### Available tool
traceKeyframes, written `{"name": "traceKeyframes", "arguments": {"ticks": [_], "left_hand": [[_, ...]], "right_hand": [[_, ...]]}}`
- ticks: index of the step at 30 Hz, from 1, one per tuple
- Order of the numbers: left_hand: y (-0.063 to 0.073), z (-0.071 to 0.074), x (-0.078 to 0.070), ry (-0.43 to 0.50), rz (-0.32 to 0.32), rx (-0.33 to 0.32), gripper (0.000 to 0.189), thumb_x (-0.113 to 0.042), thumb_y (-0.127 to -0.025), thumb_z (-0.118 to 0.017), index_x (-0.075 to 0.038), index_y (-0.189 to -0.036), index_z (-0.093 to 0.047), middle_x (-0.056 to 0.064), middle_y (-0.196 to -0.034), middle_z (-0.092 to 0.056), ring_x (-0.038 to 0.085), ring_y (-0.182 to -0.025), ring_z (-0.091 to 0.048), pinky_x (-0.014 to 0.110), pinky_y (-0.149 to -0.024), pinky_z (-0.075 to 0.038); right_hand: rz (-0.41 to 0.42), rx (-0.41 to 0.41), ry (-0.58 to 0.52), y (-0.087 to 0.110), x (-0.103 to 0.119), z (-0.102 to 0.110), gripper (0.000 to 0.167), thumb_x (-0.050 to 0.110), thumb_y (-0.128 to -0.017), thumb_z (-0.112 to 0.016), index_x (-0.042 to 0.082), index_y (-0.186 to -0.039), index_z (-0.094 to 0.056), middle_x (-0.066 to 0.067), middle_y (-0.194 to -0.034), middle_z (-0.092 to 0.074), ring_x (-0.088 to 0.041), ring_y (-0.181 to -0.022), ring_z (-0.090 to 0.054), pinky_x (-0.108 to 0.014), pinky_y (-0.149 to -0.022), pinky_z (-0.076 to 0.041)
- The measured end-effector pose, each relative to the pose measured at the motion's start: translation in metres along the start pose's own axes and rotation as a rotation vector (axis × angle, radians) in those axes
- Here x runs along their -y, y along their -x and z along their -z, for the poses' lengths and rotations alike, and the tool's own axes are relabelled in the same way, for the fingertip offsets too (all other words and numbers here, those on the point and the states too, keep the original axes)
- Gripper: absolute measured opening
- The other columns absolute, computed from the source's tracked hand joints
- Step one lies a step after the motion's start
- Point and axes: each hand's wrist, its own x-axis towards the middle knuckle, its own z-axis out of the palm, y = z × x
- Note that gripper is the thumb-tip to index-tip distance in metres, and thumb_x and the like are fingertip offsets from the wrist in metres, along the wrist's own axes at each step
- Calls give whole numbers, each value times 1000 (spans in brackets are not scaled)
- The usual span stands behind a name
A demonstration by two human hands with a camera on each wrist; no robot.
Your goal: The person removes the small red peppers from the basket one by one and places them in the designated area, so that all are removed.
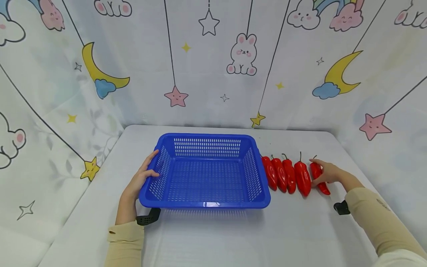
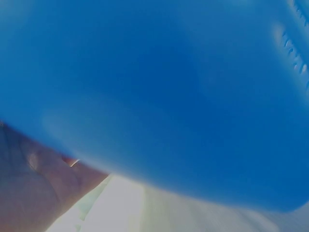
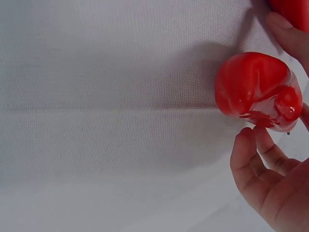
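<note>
My left hand [image 1: 138, 181] grips the left rim of a blue plastic basket [image 1: 207, 204], with the thumb over the rim. In the left wrist view the basket wall [image 2: 164, 106] fills most of the picture, beside part of that hand [image 2: 43, 183]. My right hand [image 1: 328, 172] is around the rightmost red chili pepper [image 1: 316, 170], which lies on the white table. In the right wrist view, bent fingers [image 3: 260, 164] reach the lower side of this pepper [image 3: 241, 87]. The thumb [image 3: 289, 41] stands apart from it, near a neighbouring pepper [image 3: 294, 12].
Several more red peppers [image 1: 302, 180] lie in a row right of the basket, stems pointing away. The leftmost pepper [image 1: 269, 174] lies close against the basket's right rim. A patterned cloth backdrop [image 1: 207, 66] rises behind the white table [image 1: 213, 241].
</note>
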Motion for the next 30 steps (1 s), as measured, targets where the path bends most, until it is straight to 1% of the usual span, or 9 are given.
{"name": "traceKeyframes", "arguments": {"ticks": [2,4,7,9,12,19,24,26,30], "left_hand": [[-1,0,-1,-6,6,-1,77,-2,-82,-40,-28,-147,-10,9,-152,3,41,-132,-12,56,-93,-30],[-1,1,-1,-10,8,0,77,-2,-82,-40,-29,-147,-10,10,-152,2,42,-131,-13,55,-93,-31],[-1,1,-2,-23,13,4,76,-3,-83,-40,-29,-147,-9,11,-152,2,42,-131,-15,54,-91,-33],[-1,1,-3,-31,15,8,75,-4,-84,-41,-29,-147,-9,12,-152,2,42,-130,-15,55,-91,-33],[0,1,-4,-44,13,10,73,-6,-87,-42,-28,-148,-8,12,-152,3,43,-132,-13,58,-93,-30],[2,4,-4,-92,8,14,65,-14,-93,-40,-26,-148,-8,11,-152,4,41,-133,-9,61,-97,-21],[0,7,-8,-198,-3,-5,63,-20,-95,-40,-25,-148,-7,13,-152,1,40,-135,-5,63,-99,-13],[0,7,-9,-229,2,-11,63,-22,-95,-39,-25,-148,-6,15,-152,-1,41,-135,-7,64,-99,-13],[3,8,-12,-244,18,-12,62,-24,-96,-39,-23,-148,-5,21,-150,-6,44,-133,-12,64,-98,-16]], "right_hand": [[5,11,5,3,3,1,113,40,-58,-82,4,-142,-15,-36,-125,-25,-51,-107,-33,-44,-68,-51],[7,18,4,11,12,2,110,37,-60,-81,4,-142,-16,-36,-125,-25,-51,-107,-34,-45,-69,-51],[16,27,15,23,28,5,107,33,-63,-80,0,-142,-16,-37,-123,-25,-51,-105,-35,-46,-70,-51],[23,18,26,29,37,7,105,32,-64,-80,-3,-140,-17,-38,-122,-27,-52,-105,-35,-46,-70,-51],[34,-3,51,35,44,8,102,31,-65,-79,-4,-140,-19,-39,-121,-30,-52,-104,-38,-44,-70,-51],[81,-47,92,38,47,11,100,35,-67,-78,-4,-139,-22,-39,-116,-38,-49,-101,-43,-43,-67,-52],[129,-100,142,46,53,14,94,38,-68,-75,-4,-137,-27,-35,-110,-43,-46,-97,-44,-41,-64,-51],[139,-112,151,48,55,15,92,38,-69,-75,-4,-137,-28,-34,-109,-44,-45,-97,-45,-41,-63,-51],[150,-136,163,52,59,15,89,39,-71,-73,-4,-136,-30,-33,-108,-45,-45,-96,-45,-42,-63,-51]]}}
